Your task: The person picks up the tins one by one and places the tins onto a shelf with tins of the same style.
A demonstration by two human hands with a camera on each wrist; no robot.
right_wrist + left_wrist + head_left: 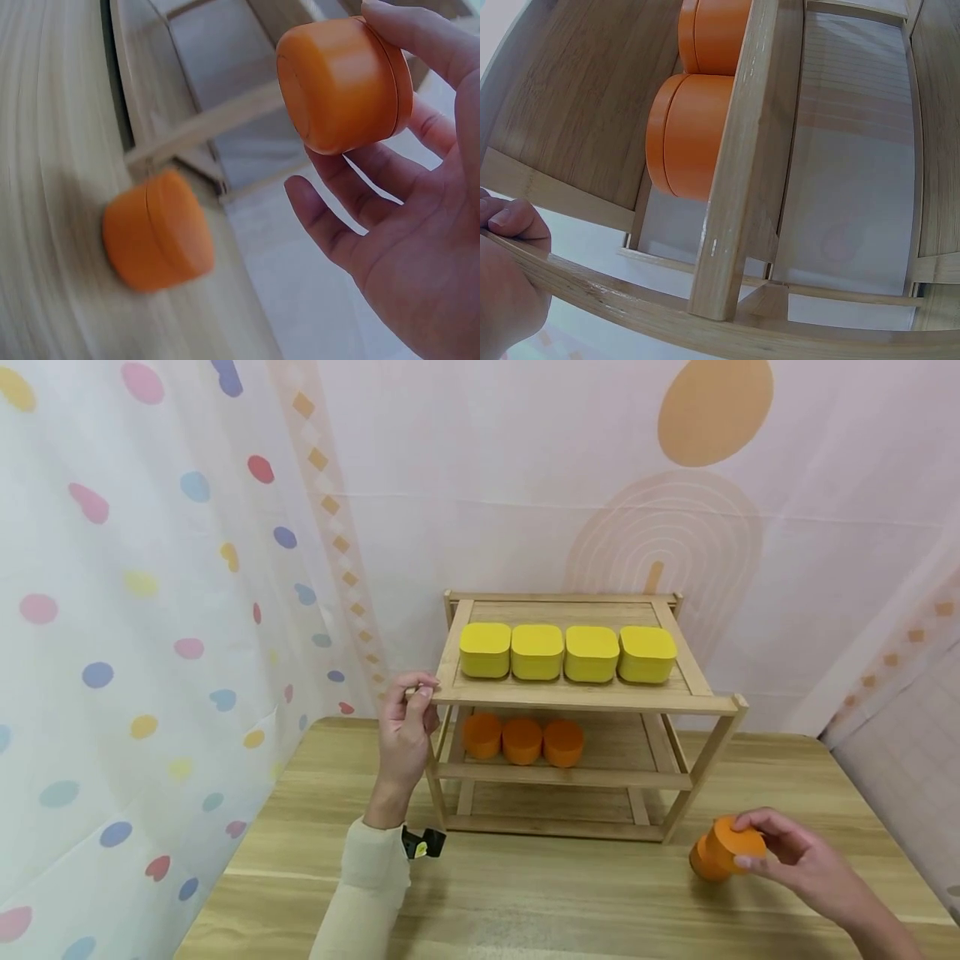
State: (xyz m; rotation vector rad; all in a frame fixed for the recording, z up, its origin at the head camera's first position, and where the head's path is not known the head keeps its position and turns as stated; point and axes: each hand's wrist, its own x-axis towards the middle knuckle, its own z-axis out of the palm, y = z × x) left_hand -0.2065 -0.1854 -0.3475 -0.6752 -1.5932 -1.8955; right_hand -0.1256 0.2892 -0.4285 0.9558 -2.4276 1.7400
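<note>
My left hand (403, 739) grips the front left corner of a three-tier wooden shelf (570, 700), its fingers curled over the top tier's edge. With thumb and fingertips, my right hand (817, 870) pinches a round orange lidded container (345, 84) by its lid end. In the right wrist view this container is clear of the tabletop. A second orange container (157, 231) stands on the table beside the shelf's front right leg, partly hidden behind the held one in the head view. Three more orange containers (522, 741) sit in a row on the middle tier, towards the left.
Several yellow rounded-square boxes (537, 652) line the top tier. The shelf stands on a wood-grain table (525, 893), its bottom tier (551, 802) low over the surface. Patterned curtains (480, 510) hang behind and to the left. A black wrist camera (423, 843) is on the left sleeve.
</note>
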